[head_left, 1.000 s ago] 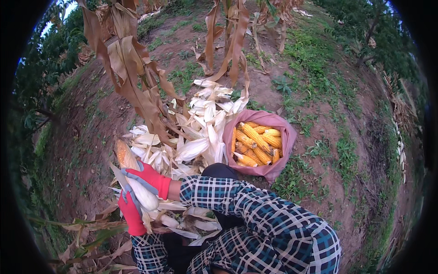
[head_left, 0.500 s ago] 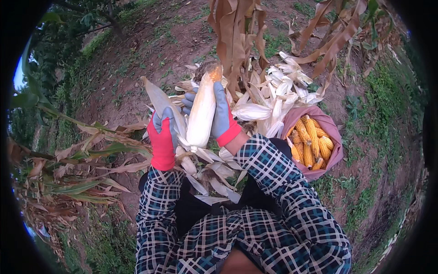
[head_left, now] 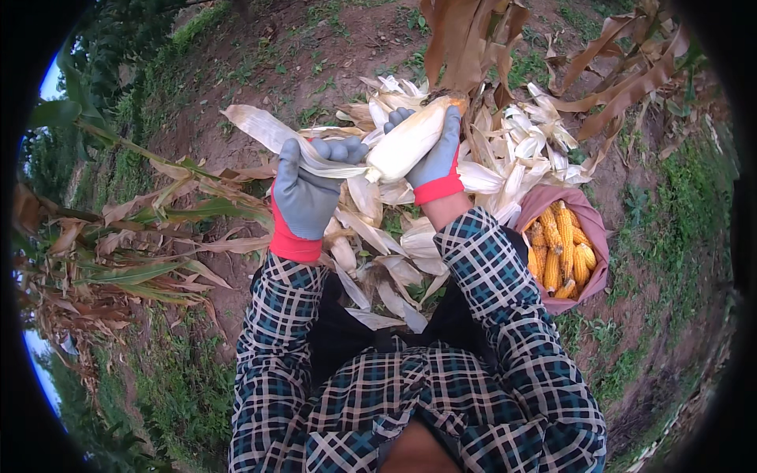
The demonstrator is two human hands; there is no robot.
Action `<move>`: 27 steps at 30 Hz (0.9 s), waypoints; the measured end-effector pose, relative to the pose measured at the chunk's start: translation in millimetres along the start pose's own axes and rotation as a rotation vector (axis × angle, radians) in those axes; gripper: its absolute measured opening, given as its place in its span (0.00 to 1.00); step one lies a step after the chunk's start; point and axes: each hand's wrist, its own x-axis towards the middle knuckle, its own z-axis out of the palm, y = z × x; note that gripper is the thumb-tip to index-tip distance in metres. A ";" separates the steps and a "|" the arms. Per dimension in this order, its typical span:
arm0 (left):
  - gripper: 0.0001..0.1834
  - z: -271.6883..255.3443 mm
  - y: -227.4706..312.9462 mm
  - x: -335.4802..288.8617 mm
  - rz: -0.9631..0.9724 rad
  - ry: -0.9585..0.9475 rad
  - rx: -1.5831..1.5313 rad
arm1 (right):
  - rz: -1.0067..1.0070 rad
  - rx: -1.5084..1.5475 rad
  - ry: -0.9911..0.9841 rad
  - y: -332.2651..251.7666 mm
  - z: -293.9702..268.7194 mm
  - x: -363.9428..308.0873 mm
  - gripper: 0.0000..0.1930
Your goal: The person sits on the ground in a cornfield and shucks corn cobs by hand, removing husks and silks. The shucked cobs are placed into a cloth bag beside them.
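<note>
My right hand point(head_left: 438, 159), in a grey glove with a red cuff, is closed around an ear of corn point(head_left: 408, 144). The ear lies tilted, its stalk end towards my left hand and its orange kernel tip pointing up and right. Pale husk still covers most of it. A long dry husk leaf point(head_left: 264, 132) is peeled back from the stalk end and runs out to the left. My left hand point(head_left: 314, 188), gloved alike, has that leaf between its thumb and curled fingers.
Loose husks point(head_left: 369, 206) lie under and beyond my hands. At my right stands a pinkish sack point(head_left: 601, 244) with several bare yellow cobs point(head_left: 566, 232) in it. Dry corn stalks point(head_left: 473, 47) rise ahead, and more leaves point(head_left: 181, 206) reach in from the left.
The ear has tipped from nearly upright to a slant leaning right. My left hand has turned its palm up, and the husk leaf has swung lower to the left.
</note>
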 end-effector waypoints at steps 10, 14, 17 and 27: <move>0.29 9.0 -7.8 -4.7 -0.084 -0.119 -0.070 | 0.222 -0.078 -0.096 21.5 -11.2 -4.0 0.35; 0.30 15.3 -21.2 -23.1 -0.353 -0.203 -0.145 | 0.178 -0.479 -0.439 10.8 -18.4 -2.8 0.30; 0.28 14.3 -36.1 -53.9 -0.882 -0.199 0.034 | -0.202 -1.067 -0.789 3.5 -12.5 -11.0 0.24; 0.23 -5.1 -8.3 -54.8 -0.626 -0.443 1.463 | 0.091 -0.609 -0.022 -57.6 -22.3 -3.3 0.24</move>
